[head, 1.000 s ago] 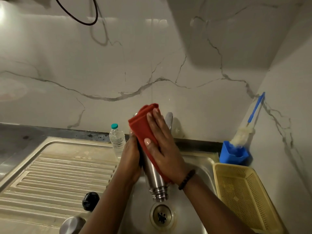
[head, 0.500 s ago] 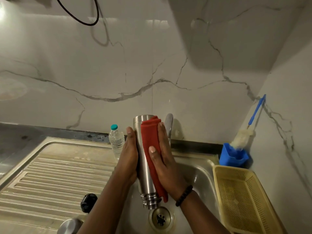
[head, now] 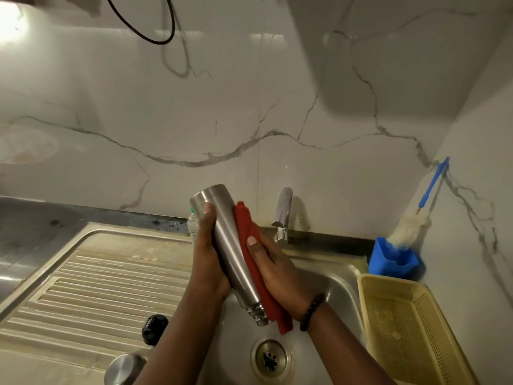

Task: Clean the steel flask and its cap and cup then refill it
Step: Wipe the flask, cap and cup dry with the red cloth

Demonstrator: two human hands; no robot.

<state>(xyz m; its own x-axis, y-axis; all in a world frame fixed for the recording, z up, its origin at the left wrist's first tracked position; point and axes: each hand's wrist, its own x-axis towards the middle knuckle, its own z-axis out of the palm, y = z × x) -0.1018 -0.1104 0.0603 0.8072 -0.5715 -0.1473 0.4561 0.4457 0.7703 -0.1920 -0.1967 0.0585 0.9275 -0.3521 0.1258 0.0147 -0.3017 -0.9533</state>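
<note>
From the head camera we see our left hand (head: pixel 206 262) wrapped around the brushed steel cylindrical flask (head: pixel 231 255), its grip closed on the flask's left side with the thumb high near the base. The flask is held upside down and tilted over the stainless steel sink basin (head: pixel 337 284), flat base toward the marble-patterned wall (head: pixel 249 107) and threaded mouth pointing down, just above the round metal drain (head: pixel 270 358). Our right hand (head: pixel 279 276), with a dark beaded bracelet (head: pixel 311 311) at the wrist, presses a folded red cloth (head: pixel 254 262) flat against the flask's right side; its grip is shut on the cloth, the thumb on top of the fabric. The cloth's lower end hangs past the flask's mouth.

On the ribbed steel draining board (head: pixel 83 287) to the left lie a black ridged plastic cap (head: pixel 154 327) and, nearer the bottom edge, a round steel cup (head: pixel 123 369), well apart from the flask. A clear plastic water bottle with a teal cap (head: pixel 192 222) stands mostly hidden behind our left hand. The chrome tap (head: pixel 283 212) rises behind the basin. To the right sit a yellow perforated plastic basket (head: pixel 402 326) and a blue plastic holder (head: pixel 392 258) with a blue-handled white bottle brush (head: pixel 410 227) leaning against the wall.
</note>
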